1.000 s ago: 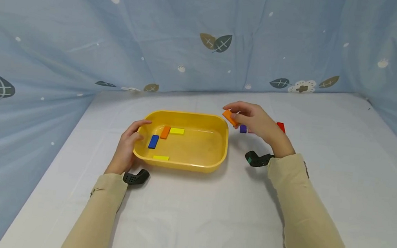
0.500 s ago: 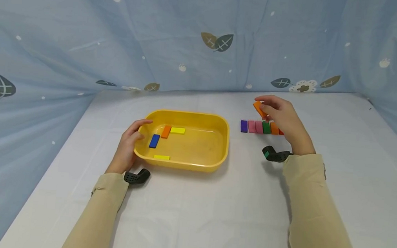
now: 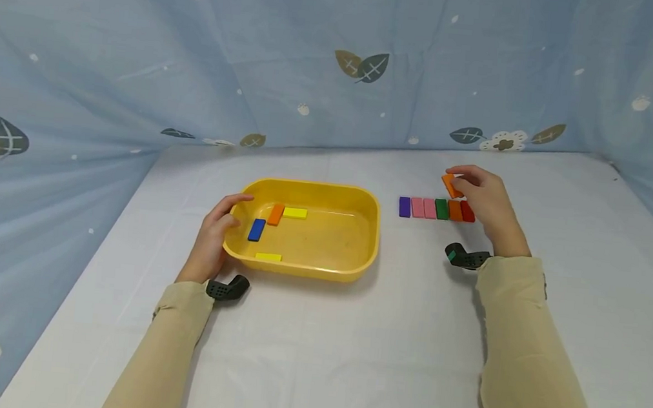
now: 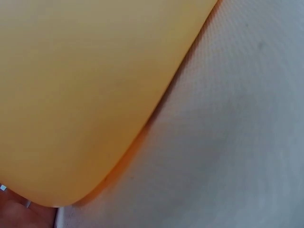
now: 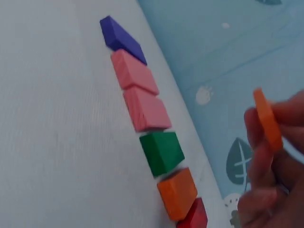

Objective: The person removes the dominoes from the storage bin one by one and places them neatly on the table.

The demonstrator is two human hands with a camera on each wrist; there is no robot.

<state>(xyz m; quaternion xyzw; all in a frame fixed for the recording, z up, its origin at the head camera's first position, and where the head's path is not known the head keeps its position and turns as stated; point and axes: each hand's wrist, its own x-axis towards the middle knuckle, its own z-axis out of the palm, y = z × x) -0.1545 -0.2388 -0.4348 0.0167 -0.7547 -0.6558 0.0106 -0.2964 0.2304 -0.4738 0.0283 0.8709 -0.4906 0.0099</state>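
Note:
My right hand [image 3: 486, 202] pinches an orange block [image 3: 451, 186] between thumb and fingers, raised just behind a row of blocks. From left to right the row holds a purple block [image 3: 404, 207], two pink blocks [image 3: 423, 208], a green block [image 3: 441, 209], another orange block [image 5: 178, 193] and a red block [image 3: 467, 211], partly behind the hand. With its thumb and fingers over the left rim, my left hand [image 3: 211, 239] grips a yellow plastic tub [image 3: 320, 273]. The left wrist view shows mostly the tub's outer wall [image 4: 85, 95].
Inside the tub lie a blue block [image 3: 257, 230], an orange block [image 3: 276, 214] and two yellow blocks [image 3: 295, 213]. A white cloth covers the table [image 3: 343, 348]. Behind it hangs a blue patterned curtain [image 3: 247, 41].
My right hand has carried the orange block from the tub's right edge rightward, to behind the row's right part, uncovering most of the row. The left hand keeps its grip on the tub.

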